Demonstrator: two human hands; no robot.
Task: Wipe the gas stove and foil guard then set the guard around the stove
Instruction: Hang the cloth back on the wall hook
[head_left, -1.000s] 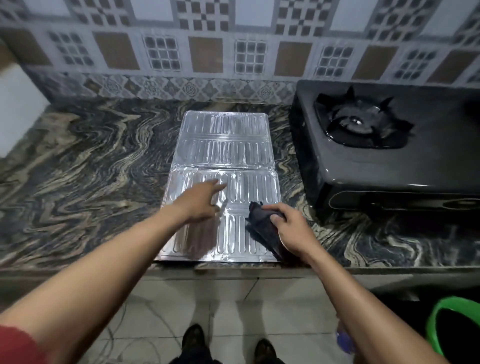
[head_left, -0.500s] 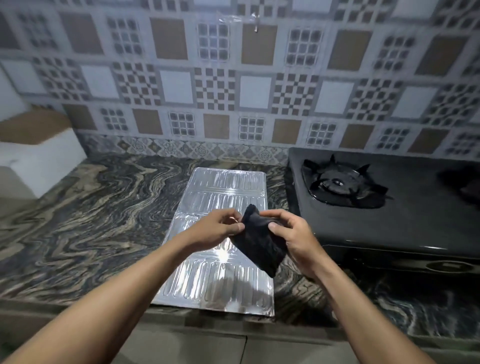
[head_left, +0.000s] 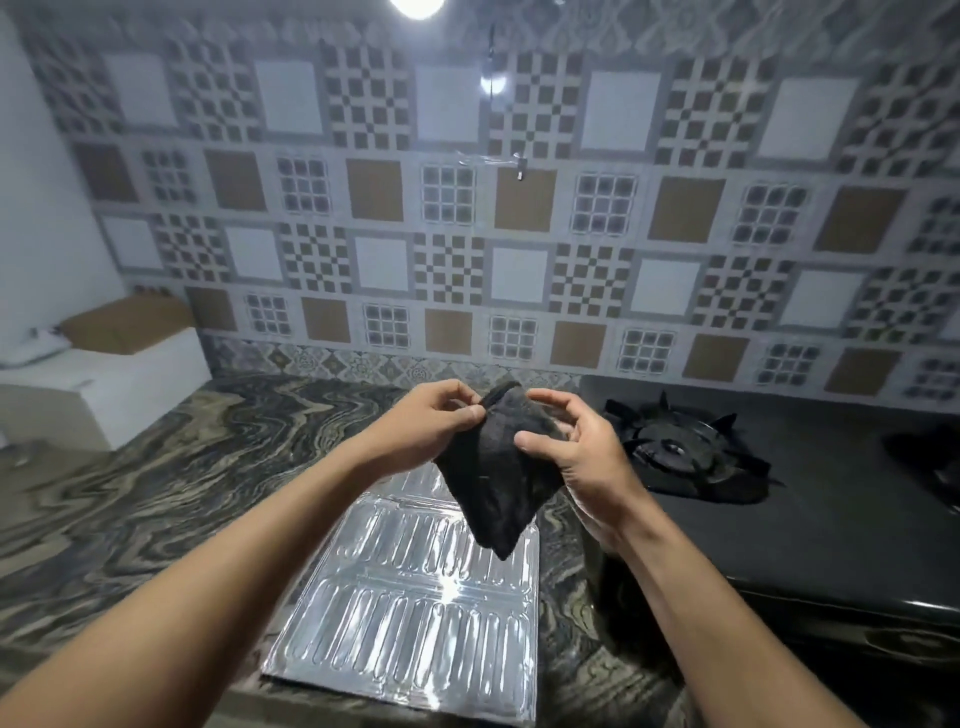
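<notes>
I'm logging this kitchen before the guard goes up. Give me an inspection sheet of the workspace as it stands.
Surface: marbled dark countertop, bare where visible.
Job's things: foil guard lying flat beside the gas stove; dark cloth held above the guard.
Clutter: cardboard box on a white ledge, far left.
Grippers: left hand and right hand both pinch the cloth.
Cables: nothing seen.
Surroundings: patterned tile wall.

Both forearms were bare from elbow to wrist, with no sleeve showing. The left hand (head_left: 434, 423) and right hand (head_left: 576, 457) wore nothing.
</notes>
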